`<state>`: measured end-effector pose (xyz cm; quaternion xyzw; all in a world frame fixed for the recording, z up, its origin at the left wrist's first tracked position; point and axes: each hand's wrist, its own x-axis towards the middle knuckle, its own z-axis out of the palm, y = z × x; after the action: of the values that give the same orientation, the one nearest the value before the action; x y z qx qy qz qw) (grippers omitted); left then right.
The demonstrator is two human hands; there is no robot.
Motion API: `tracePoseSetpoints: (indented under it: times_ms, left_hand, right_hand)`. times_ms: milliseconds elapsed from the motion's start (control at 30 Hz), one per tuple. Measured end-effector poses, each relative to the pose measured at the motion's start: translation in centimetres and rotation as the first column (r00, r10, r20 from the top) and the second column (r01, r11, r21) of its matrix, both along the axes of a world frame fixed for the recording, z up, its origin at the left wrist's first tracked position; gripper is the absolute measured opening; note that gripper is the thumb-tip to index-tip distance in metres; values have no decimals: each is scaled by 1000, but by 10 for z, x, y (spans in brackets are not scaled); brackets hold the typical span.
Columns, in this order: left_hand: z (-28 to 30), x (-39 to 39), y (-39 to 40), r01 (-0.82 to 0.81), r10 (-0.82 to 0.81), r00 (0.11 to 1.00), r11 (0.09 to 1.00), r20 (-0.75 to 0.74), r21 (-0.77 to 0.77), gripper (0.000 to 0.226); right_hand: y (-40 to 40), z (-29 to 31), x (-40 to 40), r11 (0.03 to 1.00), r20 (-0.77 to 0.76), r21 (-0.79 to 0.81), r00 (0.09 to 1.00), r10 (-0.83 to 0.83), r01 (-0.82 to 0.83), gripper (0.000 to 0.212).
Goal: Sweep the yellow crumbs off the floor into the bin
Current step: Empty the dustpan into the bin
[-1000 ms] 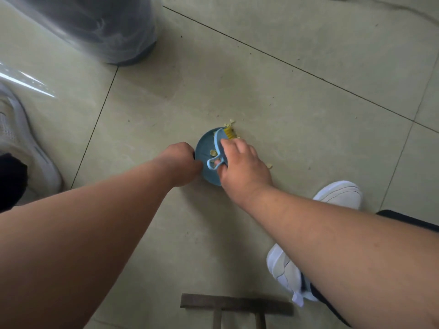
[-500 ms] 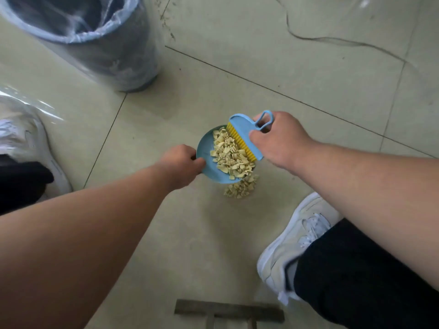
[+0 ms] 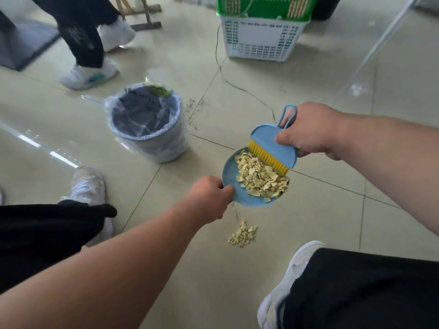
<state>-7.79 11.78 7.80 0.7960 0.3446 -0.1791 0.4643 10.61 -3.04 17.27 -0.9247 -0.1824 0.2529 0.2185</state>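
My left hand (image 3: 210,197) grips the handle of a small blue dustpan (image 3: 229,170), held above the floor and loaded with yellow crumbs (image 3: 260,178). My right hand (image 3: 306,130) holds a blue hand brush (image 3: 273,144) whose yellow bristles rest against the crumbs at the pan's far edge. A small pile of crumbs (image 3: 242,235) lies on the tiles below the pan. The grey bin (image 3: 146,124), lined with a clear bag, stands upright to the left and beyond the pan.
Another person's legs and white shoes (image 3: 89,73) are behind the bin. A white basket (image 3: 260,38) with a green one on top stands at the back. A thin cable (image 3: 237,85) runs over the tiles. My own white shoes (image 3: 89,184) flank the work spot.
The dustpan has come up off the floor with the crumbs, the brush moved to its far edge, and the view has lifted so the whole bin shows. Some crumbs stayed on the tiles.
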Motion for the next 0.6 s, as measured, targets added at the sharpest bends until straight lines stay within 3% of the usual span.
tracePoseSetpoints:
  times_ms: [200, 367, 600]
  left_hand:
    - [65, -5, 2, -107, 107, 994, 994, 33, -6, 32]
    - [105, 9, 29, -37, 37, 999, 999, 26, -3, 28]
    - [161, 1, 89, 24, -25, 1000, 996, 1, 81, 28]
  right_hand:
    - [7, 57, -12, 993, 77, 121, 997, -4, -6, 20]
    - [23, 84, -12, 991, 167, 133, 986, -27, 5, 22]
    - [58, 109, -18, 947, 62, 317, 995, -79, 55, 28]
